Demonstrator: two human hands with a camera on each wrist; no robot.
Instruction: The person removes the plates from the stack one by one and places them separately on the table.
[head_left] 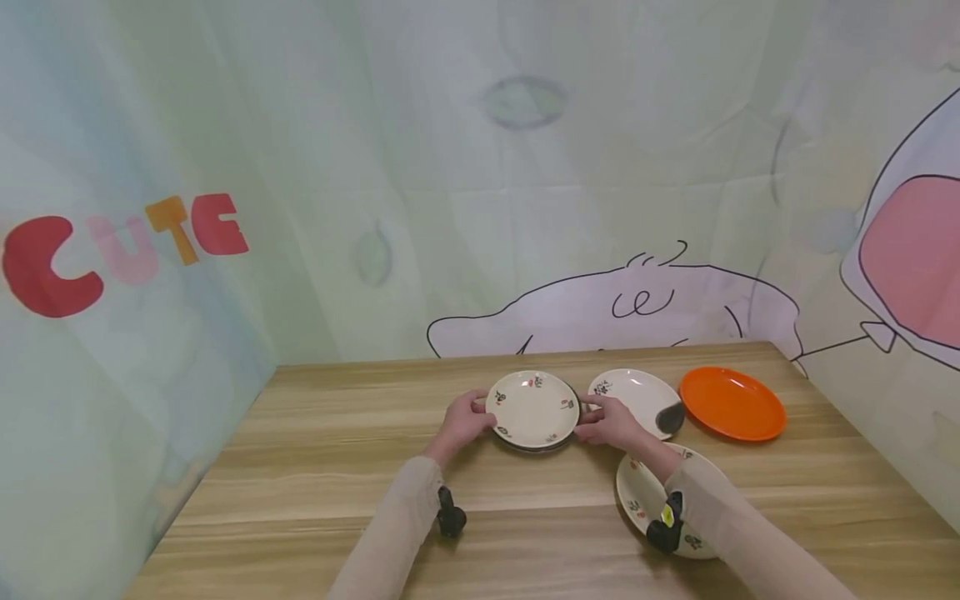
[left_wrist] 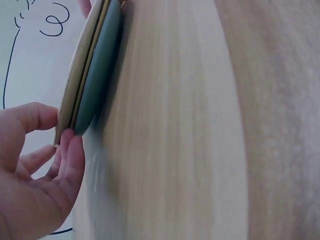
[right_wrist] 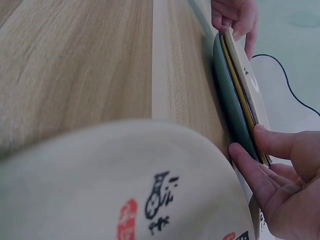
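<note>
Both hands hold a stack of plates from opposite sides near the middle of the table. On top is a cream plate (head_left: 533,408) with small red and black motifs. Under it the right wrist view shows a thin yellow layer (right_wrist: 235,75) and a dark green plate (right_wrist: 231,95) at the bottom. My left hand (head_left: 462,423) grips the left rim, thumb above and fingers at the lower edge. The right hand (head_left: 611,423) pinches the right rim likewise. Whether the stack touches the table, I cannot tell.
Right of the stack lie a white plate (head_left: 637,393) with a dark patch and an orange plate (head_left: 732,404). A second patterned cream plate (head_left: 636,492) lies beneath my right forearm. The wooden table (head_left: 315,467) meets a printed curtain (head_left: 315,167) behind.
</note>
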